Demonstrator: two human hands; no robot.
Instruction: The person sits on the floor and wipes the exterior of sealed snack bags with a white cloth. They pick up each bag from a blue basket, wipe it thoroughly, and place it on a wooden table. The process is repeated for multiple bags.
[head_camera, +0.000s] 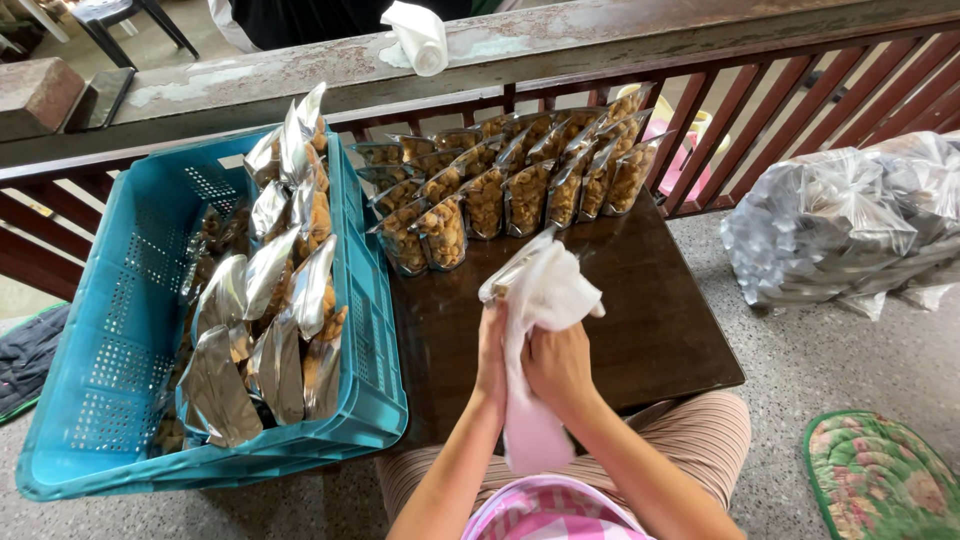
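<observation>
Both your hands meet over the near edge of the dark counter (660, 330): your left hand (491, 352) grips a foil snack pouch (512, 268), mostly wrapped in a white cloth (545, 300), while your right hand (558, 365) is closed around that cloth, which hangs down toward your lap. Rows of filled pouches (510, 185) stand at the counter's far side. More pouches lean inside the blue crate (130, 330) on your left.

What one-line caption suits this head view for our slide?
Both hands, left and right, wipe a pouch with a white cloth over a dark table, beside a blue crate.
</observation>
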